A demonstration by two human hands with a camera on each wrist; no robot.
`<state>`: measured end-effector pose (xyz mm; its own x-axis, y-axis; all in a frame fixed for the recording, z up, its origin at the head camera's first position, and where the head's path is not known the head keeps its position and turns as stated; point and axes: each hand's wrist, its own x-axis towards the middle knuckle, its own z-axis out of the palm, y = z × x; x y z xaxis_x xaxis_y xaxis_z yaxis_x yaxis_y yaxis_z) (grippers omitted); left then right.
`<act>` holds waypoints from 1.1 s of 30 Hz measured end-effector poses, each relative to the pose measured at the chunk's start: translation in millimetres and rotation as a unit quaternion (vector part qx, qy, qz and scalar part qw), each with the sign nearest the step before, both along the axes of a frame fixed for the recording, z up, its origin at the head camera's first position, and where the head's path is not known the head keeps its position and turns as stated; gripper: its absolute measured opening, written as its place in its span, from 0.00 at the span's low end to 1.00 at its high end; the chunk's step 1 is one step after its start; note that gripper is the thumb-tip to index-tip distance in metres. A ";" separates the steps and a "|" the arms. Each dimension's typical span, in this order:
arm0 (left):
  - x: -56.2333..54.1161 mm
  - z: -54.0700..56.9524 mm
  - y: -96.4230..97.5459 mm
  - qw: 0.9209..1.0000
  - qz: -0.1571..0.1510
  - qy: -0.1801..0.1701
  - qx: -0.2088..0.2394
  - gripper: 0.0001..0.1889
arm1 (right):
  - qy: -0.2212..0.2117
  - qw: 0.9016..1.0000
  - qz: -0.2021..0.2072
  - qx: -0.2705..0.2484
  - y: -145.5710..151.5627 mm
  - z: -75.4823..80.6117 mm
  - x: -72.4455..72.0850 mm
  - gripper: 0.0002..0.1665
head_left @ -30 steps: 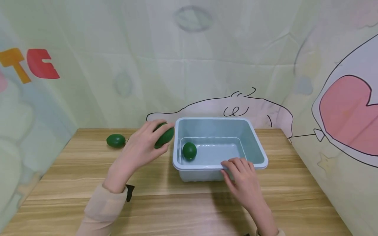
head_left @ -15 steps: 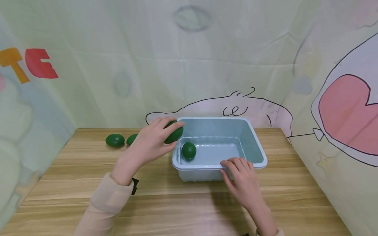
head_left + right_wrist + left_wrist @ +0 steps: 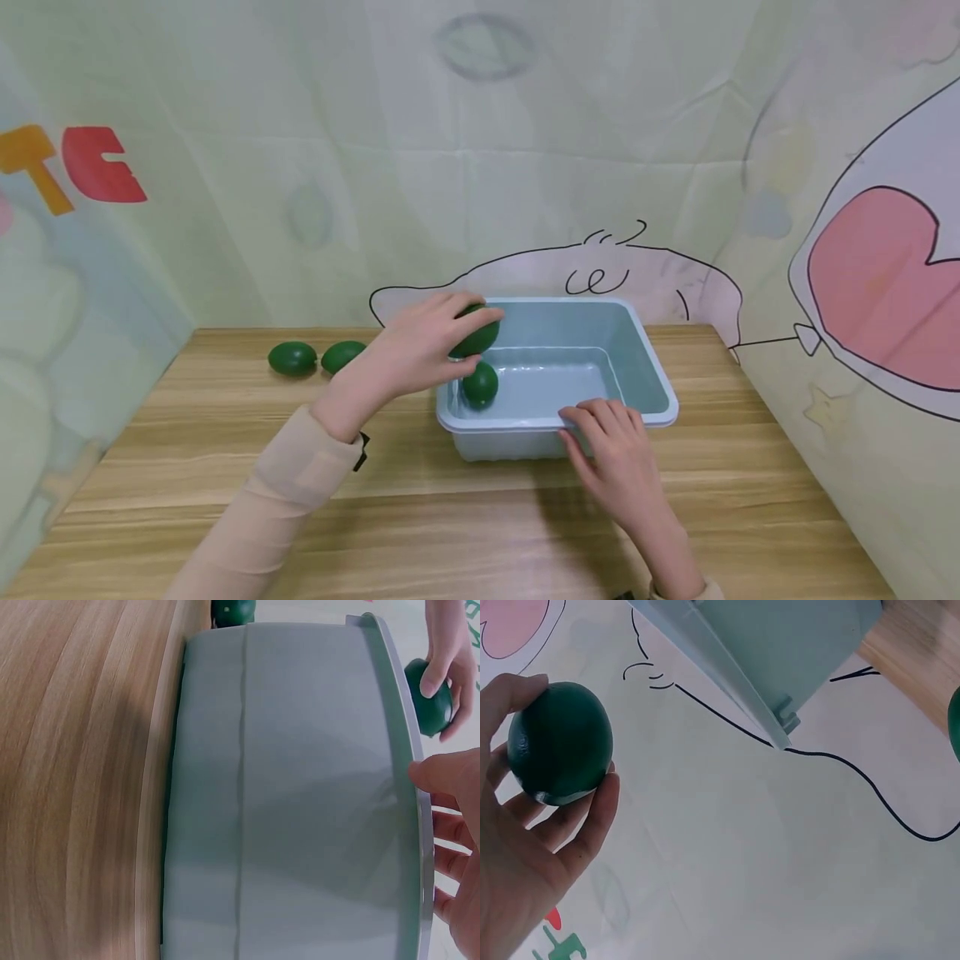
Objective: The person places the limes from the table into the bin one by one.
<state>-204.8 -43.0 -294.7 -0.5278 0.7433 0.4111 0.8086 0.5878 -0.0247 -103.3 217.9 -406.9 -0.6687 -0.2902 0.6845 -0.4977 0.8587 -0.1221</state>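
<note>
Two hands, the left hand (image 3: pixel 420 343) and the right hand (image 3: pixel 617 457), are well apart. The left arm stretches forward, and the left thumb and fingers wrap around a green fruit (image 3: pixel 480 335). The right hand is at the near edge of the blue tub (image 3: pixel 510 426), with its thumb outside and its fingers bent over the rim, so it holds on to the tub. The green fruit is up higher than the rim, by the back left part of the tub. Inside the tub, a second fruit (image 3: pixel 480 386) lies on the bottom near the left wall, its long way running toward the person. The green fruit leans, its long way going up to the right, though fingers hide some of it. On the wooden table (image 3: pixel 420 533), left of the tub, a third fruit (image 3: pixel 292 359) and a fourth fruit (image 3: pixel 341 356) lie end to end, just beside each other, both pointing side to side.
</note>
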 end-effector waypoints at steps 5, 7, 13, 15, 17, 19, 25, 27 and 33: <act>-1.2 4.4 6.7 1.000 -0.007 -0.012 -0.020 0.25 | 0.002 1.000 0.001 -0.001 0.2 0.0 -0.4 0.13; -2.2 4.8 9.0 1.000 -0.012 -0.011 -0.025 0.26 | 0.002 1.000 0.001 -0.001 0.3 0.1 -0.4 0.12; -5.9 3.5 15.7 0.999 -0.027 -0.007 -0.045 0.26 | 0.003 1.000 0.003 -0.001 0.3 -0.4 -0.6 0.12; -6.4 3.4 17.2 0.998 -0.028 -0.014 -0.047 0.27 | 0.004 1.000 0.004 -0.001 0.4 -0.5 -0.8 0.11; -6.8 3.6 18.8 0.998 -0.030 -0.023 -0.051 0.27 | 0.003 1.000 0.005 -0.002 0.6 -0.6 -0.8 0.11; -7.2 3.7 20.3 0.997 -0.032 -0.031 -0.057 0.27 | 0.001 1.000 0.004 -0.003 0.7 -0.4 -0.7 0.12; -9.0 3.4 25.0 0.995 -0.041 -0.043 -0.081 0.26 | -0.001 1.000 0.004 -0.004 0.5 0.3 -0.3 0.12; -9.6 3.4 27.1 0.994 -0.047 -0.044 -0.085 0.26 | -0.002 1.000 0.003 -0.004 0.5 0.3 0.0 0.12; -10.6 5.0 34.7 0.992 -0.061 -0.045 -0.098 0.25 | -0.005 1.000 0.003 -0.003 0.7 0.0 0.6 0.12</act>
